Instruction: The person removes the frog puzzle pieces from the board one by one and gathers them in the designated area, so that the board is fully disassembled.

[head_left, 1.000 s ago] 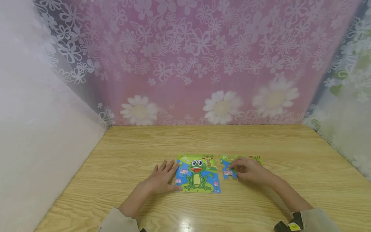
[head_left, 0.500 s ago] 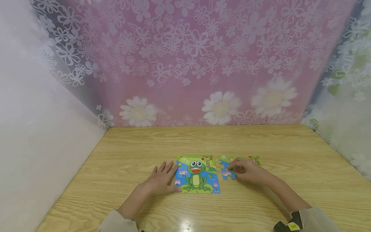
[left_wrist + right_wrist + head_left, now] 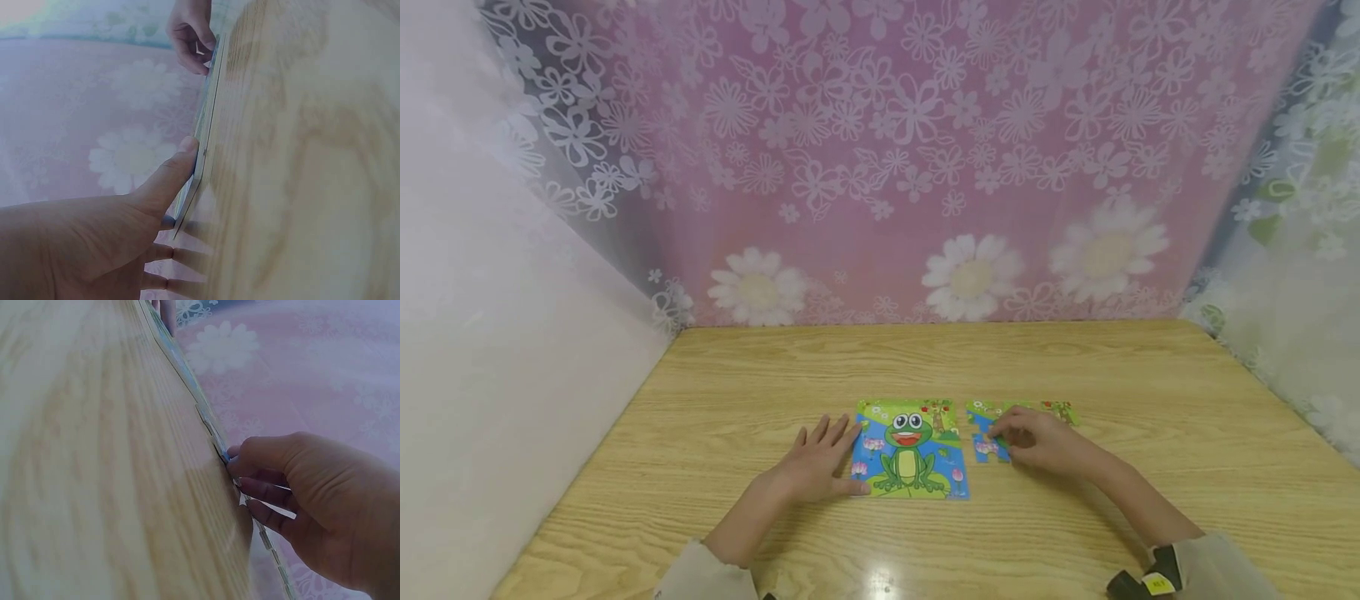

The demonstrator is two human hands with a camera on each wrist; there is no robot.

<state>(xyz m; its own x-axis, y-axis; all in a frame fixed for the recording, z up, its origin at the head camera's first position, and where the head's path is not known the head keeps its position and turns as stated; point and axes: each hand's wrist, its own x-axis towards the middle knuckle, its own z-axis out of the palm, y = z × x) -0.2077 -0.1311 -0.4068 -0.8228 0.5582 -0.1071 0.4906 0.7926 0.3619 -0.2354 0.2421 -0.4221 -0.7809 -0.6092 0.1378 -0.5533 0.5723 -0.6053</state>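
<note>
A square frog picture (image 3: 910, 454) lies flat on the table in the head view. My left hand (image 3: 812, 471) rests at its left edge with fingers spread; the thumb touches the lower left corner, as the left wrist view also shows. To the right lies a second, partly joined set of jigsaw pieces (image 3: 981, 410) with matching flowers, tree and blue water. My right hand (image 3: 1048, 442) covers much of it, its thumb and fingers pinching a jigsaw piece with a pink lotus (image 3: 987, 448) at the set's lower left. In the right wrist view the fingertips (image 3: 234, 467) meet the thin piece edges.
The wooden table (image 3: 775, 358) extends around both pictures. Behind it hangs a pink floral curtain (image 3: 865, 192), and pale cloth walls (image 3: 535, 333) stand at the sides. A dark device with a yellow label (image 3: 1157, 582) sits at the right wrist.
The head view has shifted very slightly. Both hands keep nearly the same places, and the right fingers stay on the lotus jigsaw piece.
</note>
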